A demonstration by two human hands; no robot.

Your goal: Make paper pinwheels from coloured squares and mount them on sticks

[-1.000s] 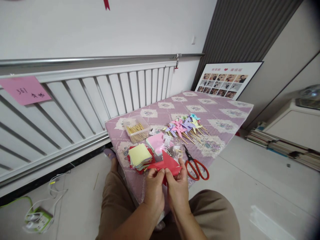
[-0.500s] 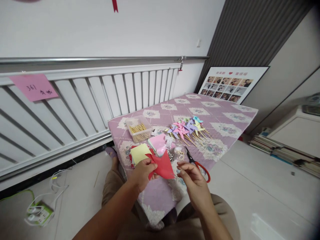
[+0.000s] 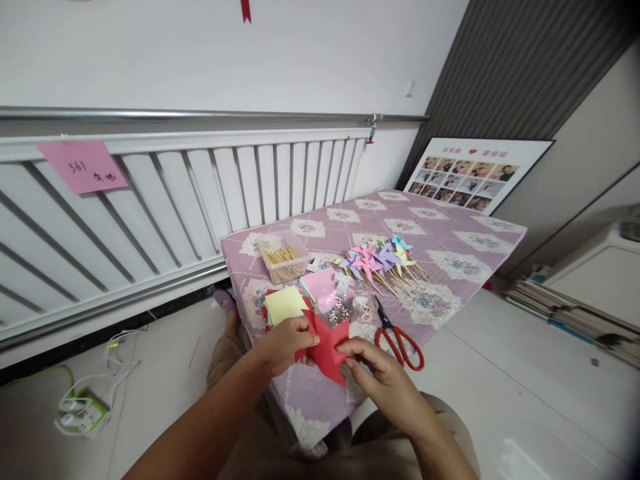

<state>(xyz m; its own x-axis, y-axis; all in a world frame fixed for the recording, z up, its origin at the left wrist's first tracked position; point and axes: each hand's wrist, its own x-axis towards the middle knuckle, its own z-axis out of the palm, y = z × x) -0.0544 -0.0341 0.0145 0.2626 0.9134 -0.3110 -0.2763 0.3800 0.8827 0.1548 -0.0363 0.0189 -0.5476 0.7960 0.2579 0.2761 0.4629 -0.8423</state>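
Note:
A red paper pinwheel (image 3: 329, 350), partly folded, is held up over the near corner of the table. My left hand (image 3: 287, 347) pinches its left side between thumb and fingers. At its right side, my right hand (image 3: 373, 367) grips a folded edge between thumb and forefinger. Just behind lie a stack of coloured paper squares (image 3: 285, 307) with yellow on top and a pink paper stack (image 3: 319, 285). A heap of small metal pins (image 3: 339, 311) and a small clear tub (image 3: 363, 307) sit close by. Scissors with red handles (image 3: 400, 343) rest right of my right hand.
The table (image 3: 310, 403) wears a purple patterned cloth. A clear plastic box (image 3: 283, 259) holds many wooden sticks. Several finished pinwheels (image 3: 380, 259) on sticks lie in a pile. A radiator (image 3: 235, 180) runs along the wall, and a photo board (image 3: 475, 170) leans at the back.
My right hand has moved left and taken hold of the red pinwheel's right edge, which is now folded inward. The view has shifted slightly, showing more of the scissors.

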